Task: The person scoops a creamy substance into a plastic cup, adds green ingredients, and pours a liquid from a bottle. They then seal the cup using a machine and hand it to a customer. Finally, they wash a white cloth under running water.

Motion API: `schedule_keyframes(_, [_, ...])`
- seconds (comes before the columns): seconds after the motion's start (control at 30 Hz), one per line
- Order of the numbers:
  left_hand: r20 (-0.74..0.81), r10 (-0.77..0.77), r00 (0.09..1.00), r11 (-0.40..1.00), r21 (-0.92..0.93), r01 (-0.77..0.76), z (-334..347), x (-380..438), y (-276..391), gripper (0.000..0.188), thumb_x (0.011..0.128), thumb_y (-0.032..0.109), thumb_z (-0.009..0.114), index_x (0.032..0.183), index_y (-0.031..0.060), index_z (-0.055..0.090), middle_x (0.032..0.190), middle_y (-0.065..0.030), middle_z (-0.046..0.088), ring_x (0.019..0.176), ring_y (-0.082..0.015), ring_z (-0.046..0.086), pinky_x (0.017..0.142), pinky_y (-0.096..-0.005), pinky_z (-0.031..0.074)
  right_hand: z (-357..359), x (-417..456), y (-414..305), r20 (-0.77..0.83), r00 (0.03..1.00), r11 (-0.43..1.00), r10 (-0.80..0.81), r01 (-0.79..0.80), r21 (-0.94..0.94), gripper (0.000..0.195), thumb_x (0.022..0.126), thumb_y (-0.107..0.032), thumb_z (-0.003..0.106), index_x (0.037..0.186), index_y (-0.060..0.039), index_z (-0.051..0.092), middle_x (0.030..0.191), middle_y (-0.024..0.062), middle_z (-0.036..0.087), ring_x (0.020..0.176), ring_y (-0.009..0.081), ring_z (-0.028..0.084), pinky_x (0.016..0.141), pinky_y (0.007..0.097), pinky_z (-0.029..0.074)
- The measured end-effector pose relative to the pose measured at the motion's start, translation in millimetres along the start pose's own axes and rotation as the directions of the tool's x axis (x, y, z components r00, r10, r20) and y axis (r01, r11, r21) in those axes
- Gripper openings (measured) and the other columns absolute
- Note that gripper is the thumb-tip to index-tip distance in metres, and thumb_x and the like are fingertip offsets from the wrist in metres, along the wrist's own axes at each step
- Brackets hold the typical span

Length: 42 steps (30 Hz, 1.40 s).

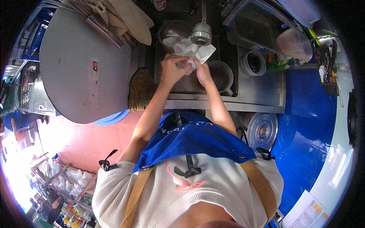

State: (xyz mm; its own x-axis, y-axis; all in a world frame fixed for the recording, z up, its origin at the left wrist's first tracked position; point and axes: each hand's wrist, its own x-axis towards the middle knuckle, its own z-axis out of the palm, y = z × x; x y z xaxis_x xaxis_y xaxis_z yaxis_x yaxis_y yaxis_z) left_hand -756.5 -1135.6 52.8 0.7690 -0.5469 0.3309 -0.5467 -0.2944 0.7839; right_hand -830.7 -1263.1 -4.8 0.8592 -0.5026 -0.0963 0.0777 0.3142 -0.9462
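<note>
Over a metal sink (pixel 186 89), below a faucet head (pixel 201 34), both hands hold thin white sheet material (pixel 206 53) that looks like paper or plastic. My right hand (pixel 203 72) grips its lower edge between thumb and fingers. My left hand (pixel 174 68) pinches the crumpled part, fingers bent. Behind the hands sits a bowl (pixel 174 28) with more white pieces (pixel 171 40) in it. A pot or strainer with a handle (pixel 221 75) stands in the sink beside my right hand.
Left of the sink lies a large grey board (pixel 85 65), with a whisk (pixel 104 31) and beige cloth (pixel 135 20) on it. A brown cloth (pixel 141 89) hangs beside it. On the right are a white tub (pixel 253 63), a clear measuring jug (pixel 295 44) and a large clear container (pixel 251 28).
</note>
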Motion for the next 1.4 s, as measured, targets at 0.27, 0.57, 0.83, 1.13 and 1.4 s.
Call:
schedule_keyframes(0.27, [-0.032, -0.014, 0.999, 1.000, -0.023, 0.014, 0.7, 1.2, -5.0, 0.023, 0.063, 0.019, 0.073, 0.084, 0.0103, 0.073, 0.085, -0.0086, 0.067, 0.083, -0.0269, 0.061, 0.080, -0.0348, 0.047, 1.0, -7.9, -11.0, -0.026, 0.994, 0.994, 0.105, -0.105, 0.031, 0.038, 0.094, -0.025, 0.052, 0.124, -0.0018, 0.051, 0.121, 0.0048, 0.056, 0.110, 0.0155, 0.050, 0.095, 0.0297, 0.036])
schedule_keyframes(0.57, [0.547, -0.458, 0.701, 0.385, -0.589, 0.711, 2.0, 24.8, -81.6, 0.048, 0.072, 0.025, 0.074, 0.111, 0.0016, 0.057, 0.103, -0.0094, 0.062, 0.092, -0.0201, 0.058, 0.080, -0.0349, 0.046, -36.7, -0.3, -4.4, -0.009, 0.976, 0.975, 0.216, -0.216, -0.059, 0.038, 0.083, -0.017, 0.062, 0.116, 0.0005, 0.055, 0.112, 0.0072, 0.061, 0.105, 0.0179, 0.056, 0.092, 0.0295, 0.039])
schedule_keyframes(0.83, [0.418, -0.563, 0.713, 0.733, -0.146, 0.664, 25.8, 20.6, -68.9, 0.049, 0.070, 0.024, 0.076, 0.110, 0.0035, 0.058, 0.101, -0.0113, 0.065, 0.090, -0.0219, 0.063, 0.077, -0.0342, 0.049, -34.1, 0.5, -9.1, -0.099, 0.974, 0.910, 0.204, -0.226, -0.347, 0.036, 0.087, -0.032, 0.059, 0.100, 0.0015, 0.064, 0.097, 0.0125, 0.066, 0.092, 0.0220, 0.062, 0.083, 0.0348, 0.044])
schedule_keyframes(1.13, [0.115, 0.138, 0.984, 0.982, -0.144, -0.121, 23.6, 25.3, -47.5, 0.045, 0.073, 0.023, 0.073, 0.111, 0.0038, 0.061, 0.103, -0.0151, 0.065, 0.095, -0.0267, 0.063, 0.083, -0.0388, 0.048, -26.5, 3.2, -18.6, -0.086, 0.891, 0.750, 0.447, -0.425, -0.506, 0.059, 0.084, -0.056, 0.055, 0.095, 0.0009, 0.067, 0.090, 0.0149, 0.067, 0.085, 0.0228, 0.063, 0.078, 0.0352, 0.046])
schedule_keyframes(1.4, [0.616, -0.055, 0.786, 0.978, -0.125, 0.166, 10.3, 49.2, -56.2, 0.033, 0.077, 0.021, 0.070, 0.102, 0.0002, 0.066, 0.087, -0.0114, 0.069, 0.080, -0.0141, 0.062, 0.074, -0.0320, 0.049, -9.2, -7.6, -44.2, -0.191, 0.940, 0.677, 0.282, -0.336, -0.654, 0.078, 0.084, -0.068, 0.041, 0.099, 0.0056, 0.063, 0.090, 0.0219, 0.065, 0.089, 0.0325, 0.062, 0.082, 0.0405, 0.044])
